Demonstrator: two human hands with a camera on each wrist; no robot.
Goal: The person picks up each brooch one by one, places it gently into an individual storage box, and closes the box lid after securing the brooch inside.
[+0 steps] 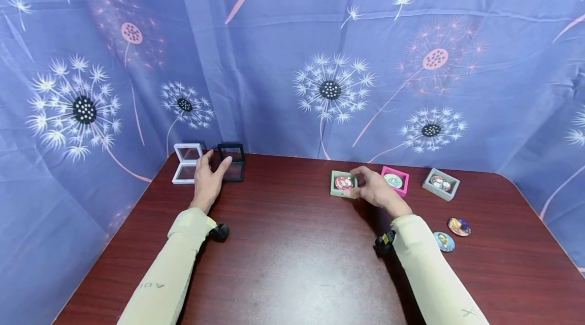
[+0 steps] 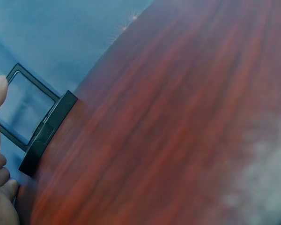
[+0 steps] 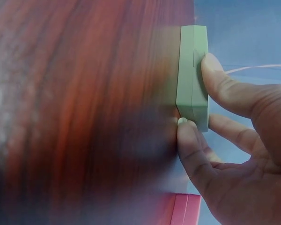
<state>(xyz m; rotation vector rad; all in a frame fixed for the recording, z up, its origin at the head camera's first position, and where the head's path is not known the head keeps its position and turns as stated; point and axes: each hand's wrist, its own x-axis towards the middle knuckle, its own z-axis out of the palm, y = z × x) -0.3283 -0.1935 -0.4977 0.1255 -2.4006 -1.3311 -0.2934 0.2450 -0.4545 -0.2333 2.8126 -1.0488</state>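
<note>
The right hand [image 1: 377, 190] does best, I'd judge, to keep to the rim of the green frame [image 3: 193, 79] — a light, level grip spares the round piece inside. Its fingers pinch narrowly, thumb on the upper face, the others curled at the right side; the frame sits toward the far edge of the tabletop [image 1: 283, 244], and I cannot tell whether it is lifted. The left hand [image 1: 209, 183] spreads thumb and fingers wide between the white frame [image 1: 185, 173] and the black frame [image 1: 235, 170] — contact is unclear. Farther right lie the pink frame [image 1: 404, 183], the grey frame [image 1: 441, 184] and, nearer, a dark badge [image 1: 459, 226] and a blue badge [image 1: 444, 241].
</note>
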